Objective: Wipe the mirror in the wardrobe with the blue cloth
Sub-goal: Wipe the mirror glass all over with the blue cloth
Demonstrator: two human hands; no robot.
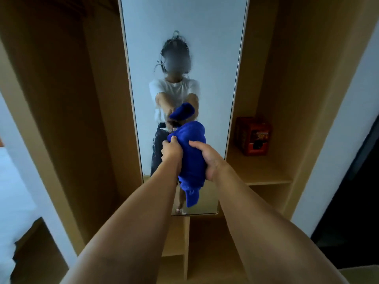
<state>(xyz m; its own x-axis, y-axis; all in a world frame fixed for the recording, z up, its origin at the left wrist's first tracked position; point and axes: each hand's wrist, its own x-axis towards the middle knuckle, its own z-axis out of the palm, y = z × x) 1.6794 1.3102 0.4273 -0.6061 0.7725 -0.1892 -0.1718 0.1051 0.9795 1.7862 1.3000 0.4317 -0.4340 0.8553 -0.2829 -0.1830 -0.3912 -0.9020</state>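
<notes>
Red box (253,136) beside mirror (184,48)

The mirror (184,37) runs past the top edge; the red box's (253,136) print is unreadable.

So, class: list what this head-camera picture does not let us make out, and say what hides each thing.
- Mirror: top cut off by the frame's upper edge.
- Cloth: whether it touches the glass cannot be told; both hands, left and right, bunch it up.
- Red box on the shelf: print blurred, unreadable.
- Wardrobe's left bay: too dark to see the contents.

Print on red box (254,135) illegible.
</notes>
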